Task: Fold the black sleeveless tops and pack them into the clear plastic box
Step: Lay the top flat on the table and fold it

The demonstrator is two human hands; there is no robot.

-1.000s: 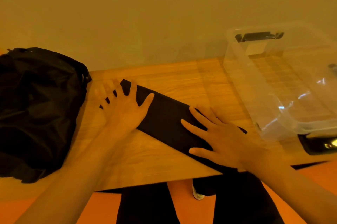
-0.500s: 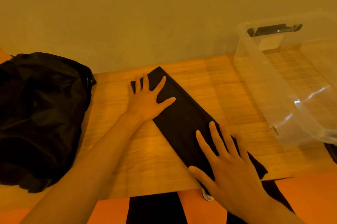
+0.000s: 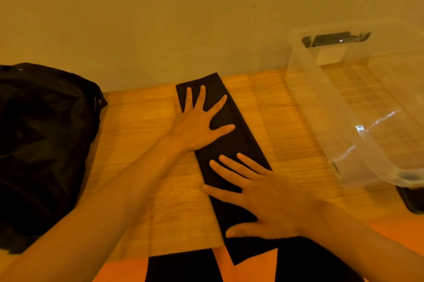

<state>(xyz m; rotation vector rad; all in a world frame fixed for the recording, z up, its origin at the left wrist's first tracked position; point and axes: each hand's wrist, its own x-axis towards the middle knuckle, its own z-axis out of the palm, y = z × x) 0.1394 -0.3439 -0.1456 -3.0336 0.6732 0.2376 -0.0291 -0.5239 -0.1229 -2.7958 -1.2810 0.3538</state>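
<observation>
cloth seems limp and light; left hand [image 3: 197, 123], right hand [image 3: 270, 201] press black top [image 3: 243, 142] flat-fingered; best pinch its far corners.

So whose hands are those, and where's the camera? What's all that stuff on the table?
No machine here: a person wears a camera on their head, so you look down at their own two hands. The left hand and right hand lie flat, fingers spread, pressing a black top folded into a long strip on the wooden table. Nothing is gripped. A black heap of cloth sits at the left, and an open clear plastic box stands at the right, with no clothes visible inside.
</observation>
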